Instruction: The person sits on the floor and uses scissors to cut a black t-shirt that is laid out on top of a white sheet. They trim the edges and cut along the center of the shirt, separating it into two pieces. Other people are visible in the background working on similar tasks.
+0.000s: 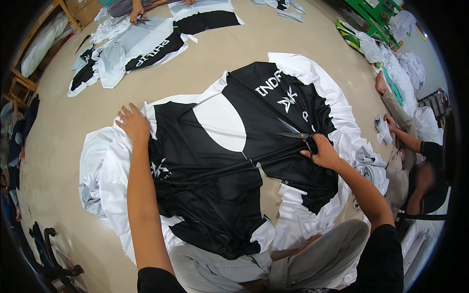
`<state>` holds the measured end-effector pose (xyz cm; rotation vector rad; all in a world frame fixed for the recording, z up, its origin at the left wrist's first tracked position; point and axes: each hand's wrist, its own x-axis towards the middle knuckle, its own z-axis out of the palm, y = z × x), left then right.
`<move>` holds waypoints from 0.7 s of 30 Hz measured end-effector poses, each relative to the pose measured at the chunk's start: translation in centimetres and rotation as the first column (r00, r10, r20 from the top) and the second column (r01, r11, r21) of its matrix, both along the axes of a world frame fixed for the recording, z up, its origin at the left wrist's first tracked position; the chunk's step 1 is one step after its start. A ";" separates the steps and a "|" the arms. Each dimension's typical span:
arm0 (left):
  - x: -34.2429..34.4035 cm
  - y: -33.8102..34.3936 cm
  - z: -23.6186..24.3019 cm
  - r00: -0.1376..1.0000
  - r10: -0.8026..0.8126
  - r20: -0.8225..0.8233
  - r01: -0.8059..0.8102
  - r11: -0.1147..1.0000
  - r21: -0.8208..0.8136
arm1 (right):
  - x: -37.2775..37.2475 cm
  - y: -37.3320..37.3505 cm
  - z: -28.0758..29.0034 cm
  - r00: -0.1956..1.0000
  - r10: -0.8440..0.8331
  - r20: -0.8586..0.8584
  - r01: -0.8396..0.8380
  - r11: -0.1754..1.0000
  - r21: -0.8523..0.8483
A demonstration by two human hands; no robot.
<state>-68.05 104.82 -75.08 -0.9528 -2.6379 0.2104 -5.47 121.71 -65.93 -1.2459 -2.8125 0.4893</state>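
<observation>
A large black-and-white printed fabric piece with a white oval patch and white lettering lies spread before me. My left hand rests with fingers spread on white cloth at its upper left edge. My right hand grips black-handled scissors, blades apart and pointing left over the black fabric, below the printed lettering. More white cloth is bunched at the left, and white rolls lie at the right. My legs in grey trousers are folded at the lower edge.
A person's hand holds scissors at the top by other cut pieces. A seated co-worker is at right, beside white piles. A wooden shelf stands at left, a chair base lower left, green machinery upper right.
</observation>
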 end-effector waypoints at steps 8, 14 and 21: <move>-3.9 -8.4 0.9 0.991 0.131 -0.017 -0.131 0.991 -0.005 | -0.1 -0.1 -0.1 0.999 0.049 0.013 -0.049 0.999 -0.017; 7.3 -6.9 5.2 0.943 -0.330 0.033 0.294 0.878 0.378 | 2.1 -1.8 0.4 0.998 0.068 0.004 -0.068 0.990 0.126; 31.3 -16.9 7.6 0.509 -0.589 0.628 0.708 0.701 0.083 | 2.6 -8.3 0.9 0.979 0.200 -0.031 -0.202 0.953 -0.228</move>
